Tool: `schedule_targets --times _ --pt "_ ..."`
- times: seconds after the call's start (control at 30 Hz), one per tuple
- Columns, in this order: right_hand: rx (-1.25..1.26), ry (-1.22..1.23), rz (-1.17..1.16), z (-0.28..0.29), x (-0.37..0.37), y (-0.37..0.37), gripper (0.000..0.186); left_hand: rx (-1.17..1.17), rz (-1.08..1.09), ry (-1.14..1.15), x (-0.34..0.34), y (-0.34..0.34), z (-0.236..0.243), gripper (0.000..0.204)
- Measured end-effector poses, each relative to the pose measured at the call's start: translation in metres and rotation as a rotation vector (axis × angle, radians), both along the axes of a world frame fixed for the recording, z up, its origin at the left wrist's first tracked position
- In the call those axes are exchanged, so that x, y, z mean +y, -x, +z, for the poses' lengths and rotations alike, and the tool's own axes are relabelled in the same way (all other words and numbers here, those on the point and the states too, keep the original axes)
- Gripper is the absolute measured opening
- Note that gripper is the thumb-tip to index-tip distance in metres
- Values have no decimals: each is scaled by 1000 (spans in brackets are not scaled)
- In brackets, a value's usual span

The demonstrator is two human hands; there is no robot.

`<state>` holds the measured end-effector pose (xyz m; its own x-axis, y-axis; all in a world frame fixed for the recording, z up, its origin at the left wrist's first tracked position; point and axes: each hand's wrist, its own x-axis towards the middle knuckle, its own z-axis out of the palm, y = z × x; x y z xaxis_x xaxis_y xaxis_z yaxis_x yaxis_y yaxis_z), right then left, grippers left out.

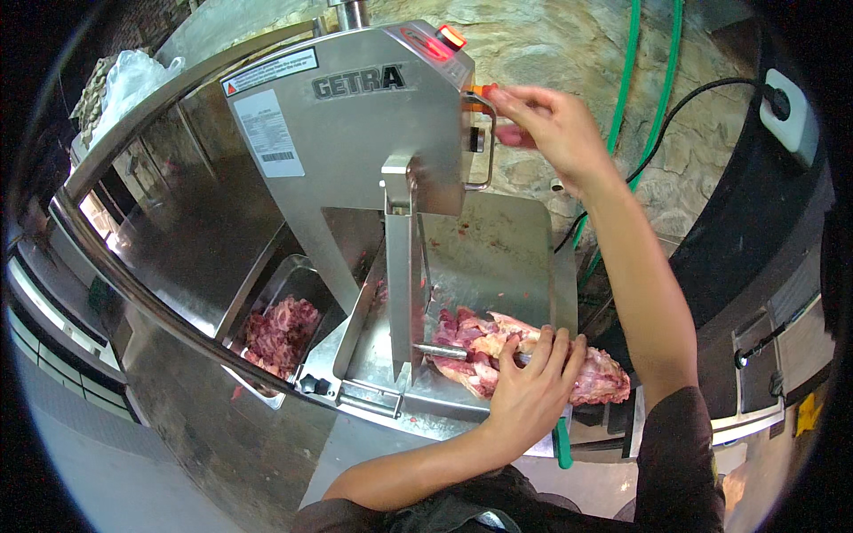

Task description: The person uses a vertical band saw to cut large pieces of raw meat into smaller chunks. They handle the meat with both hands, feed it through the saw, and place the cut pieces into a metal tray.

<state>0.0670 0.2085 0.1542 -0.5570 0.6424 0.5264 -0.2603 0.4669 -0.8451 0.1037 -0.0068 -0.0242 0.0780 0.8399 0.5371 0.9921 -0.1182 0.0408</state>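
A steel meat bandsaw [346, 133] stands in front of me, its guide column [402, 284] reaching down to the cutting table [489, 240]. My left hand [533, 373] is wrapped over a long piece of raw, bony meat [600, 382] on that table, right beside the column and a short steel bar [440, 350]. My right hand [546, 129] is raised to the machine's upper right side, its fingertips closed on an orange-red knob [487, 92] near a steel loop handle. Just above, a red light [451, 37] glows.
At the lower left, a steel tray [299, 266] holds cut meat. A curved steel rail [142, 293] crosses the left side, with a white plastic bag [138, 84] beyond. A stone wall, green hoses, a black cable and a white socket [791, 124] are at the right. A green-handled tool [563, 444] lies near the table.
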Motion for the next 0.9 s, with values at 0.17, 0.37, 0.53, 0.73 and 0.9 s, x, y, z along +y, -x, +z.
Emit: schedule_targets --times 0.17,0.37,0.53,0.73,0.9 --pt "-114 -212 -133 -54 -3 5 24 -27 2 -19 1 0 -1 54" --pt "-53 -443 -146 -66 6 6 23 -18 17 -6 1 -1 -1 55" --pt "-107 -611 -161 -61 4 3 24 1 17 18 0 -3 -1 61" --pt "-230 -370 -9 -53 -6 -38 32 34 9 36 -2 -3 2 68" --pt "-569 -367 35 -93 -59 -195 57 -27 -17 12 -2 -2 2 63"
